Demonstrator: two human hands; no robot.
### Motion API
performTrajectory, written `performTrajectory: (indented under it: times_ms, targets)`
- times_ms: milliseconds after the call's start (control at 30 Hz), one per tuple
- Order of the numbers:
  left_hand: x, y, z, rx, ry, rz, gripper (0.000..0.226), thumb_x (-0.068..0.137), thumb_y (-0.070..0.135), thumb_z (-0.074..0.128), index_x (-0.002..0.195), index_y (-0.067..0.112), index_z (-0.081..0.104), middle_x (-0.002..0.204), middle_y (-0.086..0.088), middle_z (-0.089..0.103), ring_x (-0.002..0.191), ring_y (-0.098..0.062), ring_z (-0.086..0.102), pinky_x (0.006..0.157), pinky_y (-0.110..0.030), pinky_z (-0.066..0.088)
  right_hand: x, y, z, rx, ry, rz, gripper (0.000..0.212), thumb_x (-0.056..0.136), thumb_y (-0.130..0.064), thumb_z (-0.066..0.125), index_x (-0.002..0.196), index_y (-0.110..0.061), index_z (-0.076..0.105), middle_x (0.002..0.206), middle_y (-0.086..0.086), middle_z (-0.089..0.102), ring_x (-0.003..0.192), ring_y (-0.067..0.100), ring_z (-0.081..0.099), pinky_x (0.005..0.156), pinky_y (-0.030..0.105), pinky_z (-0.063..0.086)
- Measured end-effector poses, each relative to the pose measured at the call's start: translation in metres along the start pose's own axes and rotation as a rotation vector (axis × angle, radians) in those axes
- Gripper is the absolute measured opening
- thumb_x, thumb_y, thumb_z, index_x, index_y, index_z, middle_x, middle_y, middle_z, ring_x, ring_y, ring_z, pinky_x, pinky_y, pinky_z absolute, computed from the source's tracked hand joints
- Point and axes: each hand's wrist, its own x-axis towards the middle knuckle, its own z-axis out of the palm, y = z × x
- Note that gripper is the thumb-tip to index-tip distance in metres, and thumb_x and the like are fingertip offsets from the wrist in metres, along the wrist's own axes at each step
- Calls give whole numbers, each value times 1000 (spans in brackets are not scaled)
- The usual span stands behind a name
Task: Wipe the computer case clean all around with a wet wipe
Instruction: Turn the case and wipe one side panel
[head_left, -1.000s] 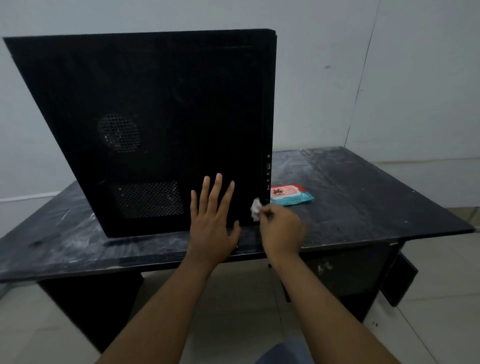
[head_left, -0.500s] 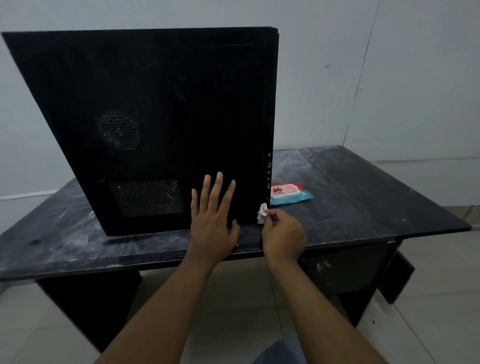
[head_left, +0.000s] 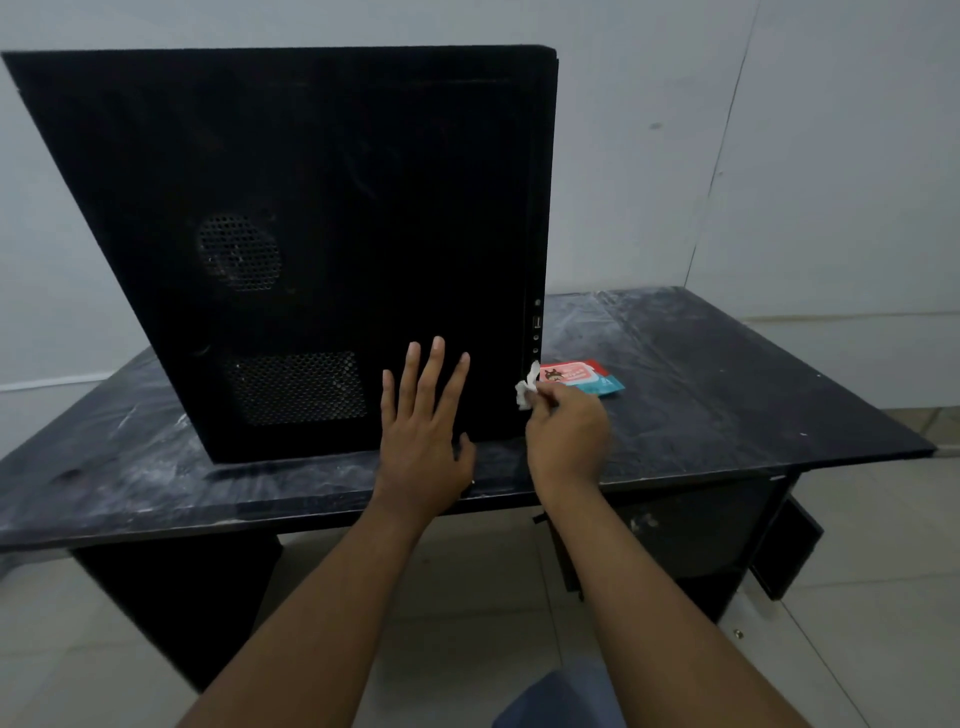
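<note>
The black computer case (head_left: 322, 234) stands upright on the dusty table (head_left: 727, 389), with its side panel facing the person. The left hand (head_left: 423, 436) lies flat on the panel low down near the case's front edge, fingers spread, probably bracing it so it can't slide. The right hand (head_left: 566, 436) pinches a scrunched wet wipe (head_left: 525, 387) against that front edge, just under the ports. The wipe pack (head_left: 582, 376) lies just past the case's front, handy for a refill.

I can read nothing here; the print on the wipe pack (head_left: 581, 378), right of centre, is too blurred.
</note>
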Motion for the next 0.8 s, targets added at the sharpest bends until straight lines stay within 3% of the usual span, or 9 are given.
performTrajectory:
  times_ms: [100, 300, 400, 500, 700, 800]
  targets:
    - [0, 0, 0, 0, 7, 2, 102, 84, 21, 73, 171, 19, 19, 179, -6, -2, 165, -32, -8, 130, -65, 9, 4, -1, 1, 56, 16, -3, 16, 98, -26, 76, 112, -19, 79, 112, 3, 72, 103, 19, 64, 80, 35, 55]
    - [-1, -1, 1, -10, 17, 9, 101, 84, 20, 72, 171, 19, 19, 179, -7, 0, 165, -32, -7, 130, -65, 8, -11, 24, 12, -99, -175, 199, 5, 97, -22, 75, 101, -22, 77, 105, 5, 67, 85, 17, 59, 80, 43, 60]
    - [0, 0, 1, -1, 14, 11, 102, 84, 20, 72, 171, 19, 19, 179, -6, -1, 165, -32, -7, 130, -65, 9, -2, 16, 7, 50, -125, 183, 9, 95, -24, 78, 104, -22, 80, 111, 5, 69, 93, 16, 66, 85, 35, 61]
    - [0, -1, 3, 4, 13, 5, 102, 83, 20, 73, 171, 20, 20, 179, -6, -1, 165, -32, -8, 130, -65, 9, 2, -3, 2, 110, -40, 79, 14, 97, -27, 78, 108, -18, 80, 114, 4, 64, 100, 16, 62, 80, 24, 51]
    - [0, -2, 5, 12, 24, 12, 103, 82, 18, 73, 170, 19, 21, 179, -6, -1, 165, -32, -7, 130, -64, 8, -10, -14, 2, 128, 64, 26, 10, 95, -17, 80, 103, -11, 79, 104, -4, 60, 103, 22, 62, 78, 28, 48]
    - [1, -3, 6, 23, 36, 16, 103, 82, 19, 74, 170, 19, 21, 179, -6, -1, 165, -33, -6, 130, -64, 7, 10, -27, -4, 216, 35, 34, 13, 97, -24, 78, 105, -14, 80, 106, -2, 68, 100, 17, 65, 79, 26, 50]
